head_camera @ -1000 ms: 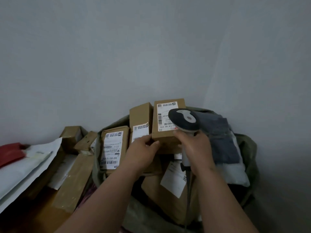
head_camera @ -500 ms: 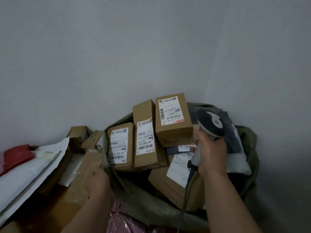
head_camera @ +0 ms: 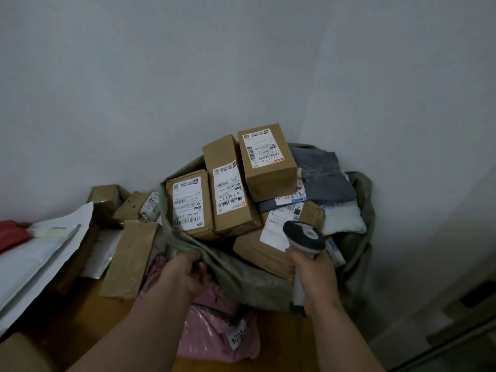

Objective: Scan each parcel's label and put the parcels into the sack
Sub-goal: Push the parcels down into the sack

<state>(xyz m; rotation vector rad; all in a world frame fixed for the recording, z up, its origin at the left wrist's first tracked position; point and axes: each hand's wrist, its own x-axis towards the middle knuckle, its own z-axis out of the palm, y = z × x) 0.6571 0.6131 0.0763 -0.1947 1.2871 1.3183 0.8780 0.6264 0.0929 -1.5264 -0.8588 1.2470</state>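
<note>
- Lower part of pink mailer hidden at 6 o'clock behind left forearm; upper edge tucked under sack rim.
- Label print on boxes too small to read fully.
- White envelopes cut off at 9 o'clock edge.
- Scanner handle mostly covered by right hand.
- Left hand fingertips buried in sack fold.

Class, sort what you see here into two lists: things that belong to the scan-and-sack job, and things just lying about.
Part of the job:
- green sack, its rim gripped by the left hand
- scanner, held in the right hand
- labelled boxes in the sack
- pink parcel, outside the sack
- brown boxes, left of the sack

Lying about:
- red item, far left; what it is cannot be told
</note>
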